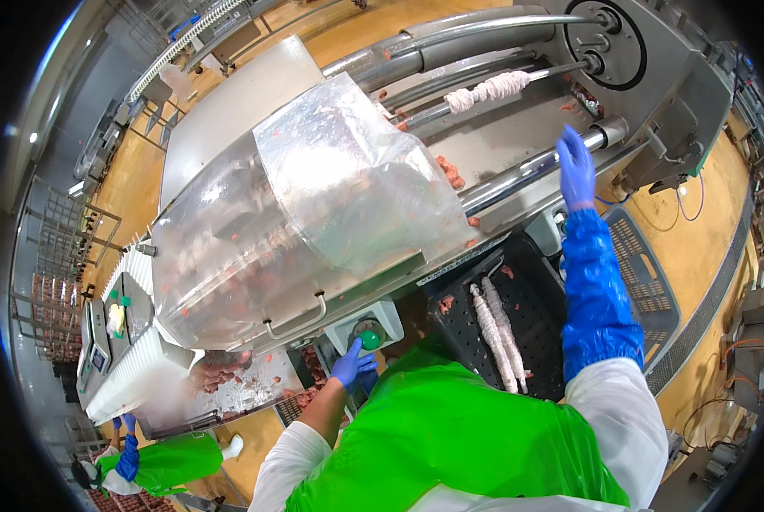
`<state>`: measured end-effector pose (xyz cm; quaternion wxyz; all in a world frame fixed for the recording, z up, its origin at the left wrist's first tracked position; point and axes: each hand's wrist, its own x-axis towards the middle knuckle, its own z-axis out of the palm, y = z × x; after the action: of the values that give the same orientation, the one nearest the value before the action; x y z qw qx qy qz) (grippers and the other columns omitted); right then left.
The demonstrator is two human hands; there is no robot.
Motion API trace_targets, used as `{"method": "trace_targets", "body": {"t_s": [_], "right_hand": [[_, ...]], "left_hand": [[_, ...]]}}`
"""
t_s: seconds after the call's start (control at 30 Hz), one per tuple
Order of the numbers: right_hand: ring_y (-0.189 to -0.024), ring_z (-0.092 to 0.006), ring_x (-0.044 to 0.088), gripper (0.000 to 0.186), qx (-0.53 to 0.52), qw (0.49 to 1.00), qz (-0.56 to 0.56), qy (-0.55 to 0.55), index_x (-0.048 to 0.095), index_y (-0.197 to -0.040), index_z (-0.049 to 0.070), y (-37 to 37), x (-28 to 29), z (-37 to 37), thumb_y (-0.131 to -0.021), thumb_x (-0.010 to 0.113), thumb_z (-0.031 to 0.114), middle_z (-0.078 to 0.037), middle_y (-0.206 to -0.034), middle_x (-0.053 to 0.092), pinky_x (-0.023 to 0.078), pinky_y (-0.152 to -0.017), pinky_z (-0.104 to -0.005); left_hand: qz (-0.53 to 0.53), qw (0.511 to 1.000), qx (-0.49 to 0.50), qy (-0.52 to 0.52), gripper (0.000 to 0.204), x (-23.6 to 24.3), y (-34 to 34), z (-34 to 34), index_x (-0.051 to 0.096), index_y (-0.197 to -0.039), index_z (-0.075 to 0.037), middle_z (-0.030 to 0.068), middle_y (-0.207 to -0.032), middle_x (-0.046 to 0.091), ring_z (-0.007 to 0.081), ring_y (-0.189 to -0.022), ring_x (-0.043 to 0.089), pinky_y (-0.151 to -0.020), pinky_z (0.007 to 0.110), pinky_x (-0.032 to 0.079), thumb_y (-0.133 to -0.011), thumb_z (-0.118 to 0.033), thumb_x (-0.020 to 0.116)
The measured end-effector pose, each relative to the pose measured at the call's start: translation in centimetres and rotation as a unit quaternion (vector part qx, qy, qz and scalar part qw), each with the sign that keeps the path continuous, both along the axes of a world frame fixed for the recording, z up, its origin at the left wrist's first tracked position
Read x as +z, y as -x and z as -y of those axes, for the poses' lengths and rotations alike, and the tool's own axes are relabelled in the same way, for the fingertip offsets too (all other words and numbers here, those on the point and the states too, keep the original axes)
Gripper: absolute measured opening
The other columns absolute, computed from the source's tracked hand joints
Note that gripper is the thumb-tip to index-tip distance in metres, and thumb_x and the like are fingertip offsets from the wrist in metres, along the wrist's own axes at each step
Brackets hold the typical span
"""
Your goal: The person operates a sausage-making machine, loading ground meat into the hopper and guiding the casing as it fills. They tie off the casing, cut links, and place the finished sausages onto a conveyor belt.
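My left hand (353, 367), in a blue glove, is at the green push button (370, 340) on a light control box (390, 322). One finger reaches up to the button, and the hand holds nothing. Out to the right, my right hand (576, 166), also blue-gloved, is stretched out with straight fingers beside a thick shiny steel tube (527, 181). I cannot tell if it touches the tube. Farther back, a gathered whitish casing (487, 91) sits on a thin steel stuffing tube. Two more casing sticks (495, 328) lie in a black perforated crate (542, 320) below.
A clear plastic guard (228, 264) spattered with meat bits covers the machine's left part. Meat scraps (450, 172) lie beside the tubes. A grey crate (642, 273) stands on the right floor. At lower left, another person (160, 461) in a green apron works at the machine's end.
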<state>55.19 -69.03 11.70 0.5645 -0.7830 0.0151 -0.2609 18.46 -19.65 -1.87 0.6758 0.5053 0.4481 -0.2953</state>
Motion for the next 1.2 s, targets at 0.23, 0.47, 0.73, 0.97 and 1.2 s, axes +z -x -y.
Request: {"method": "trace_targets", "body": {"t_s": [0.23, 0.47, 0.73, 0.97, 1.2], "right_hand": [[-0.108, -0.0282, 0.06, 0.041, 0.143, 0.8, -0.118, -0.571, 0.056, -0.116, 0.007, -20.1, 2.9, -6.9, -0.099, 0.049, 0.043, -0.013, -0.111, 0.064, 0.048, -0.096, -0.045], [-0.093, -0.0283, 0.064, 0.026, 0.269, 0.726, -0.018, -0.632, 0.059, -0.107, 0.01, -20.9, -2.7, -12.1, -0.098, 0.053, 0.033, -0.008, -0.099, 0.063, 0.054, -0.079, -0.0452], [-0.084, -0.0295, 0.066, 0.047, 0.109, 0.742, -0.017, -0.661, 0.056, -0.111, 0.008, -19.4, 0.8, -9.5, -0.099, 0.043, 0.051, -0.008, -0.096, 0.066, 0.056, -0.078, -0.0445], [-0.089, -0.0333, 0.065, 0.045, 0.142, 0.946, -0.066, -0.284, 0.056, -0.119, 0.008, -21.2, -2.2, -8.3, -0.079, 0.076, 0.017, -0.016, -0.099, 0.067, 0.054, -0.08, -0.0397], [-0.113, -0.022, 0.06, 0.027, 0.031, 0.992, 0.103, -0.073, 0.06, -0.121, 0.001, 4.1, 4.4, -1.3, -0.097, 0.056, 0.01, -0.01, -0.121, 0.062, 0.051, -0.094, -0.0373]], "left_hand": [[-0.05, 0.998, 0.02, 0.03, 0.073, -1.9, 0.2, -1.3, 0.044, -0.139, -0.004, 0.0195, -0.133, 0.056, 0.0346, -0.11, 0.062, -0.091, 0.047, 0.052, -0.092, -0.059, 0.053], [-0.057, 0.991, 0.067, 0.101, 0.067, -5.3, 0.7, -2.6, 0.051, -0.128, 0.005, 0.0201, -0.124, 0.06, 0.0321, -0.103, 0.064, -0.089, 0.043, 0.054, -0.094, -0.053, 0.055], [-0.02, 0.994, 0.072, 0.082, 0.062, -2.5, 0.7, -2.0, 0.059, -0.115, 0.005, 0.0177, -0.107, 0.067, 0.0312, -0.09, 0.067, -0.088, 0.043, 0.054, -0.093, -0.053, 0.058], [-0.003, 0.992, 0.054, 0.113, 0.067, -4.7, 0.3, -3.1, 0.059, -0.12, 0.003, 0.0201, -0.109, 0.066, 0.0326, -0.099, 0.066, -0.092, 0.042, 0.053, -0.091, -0.057, 0.057], [-0.044, 0.991, 0.127, 0.017, 0.067, 0.0, 0.2, 1.5, 0.055, -0.122, -0.001, 0.0165, -0.116, 0.062, 0.0307, -0.106, 0.062, -0.097, 0.046, 0.048, -0.089, -0.059, 0.06]]}}
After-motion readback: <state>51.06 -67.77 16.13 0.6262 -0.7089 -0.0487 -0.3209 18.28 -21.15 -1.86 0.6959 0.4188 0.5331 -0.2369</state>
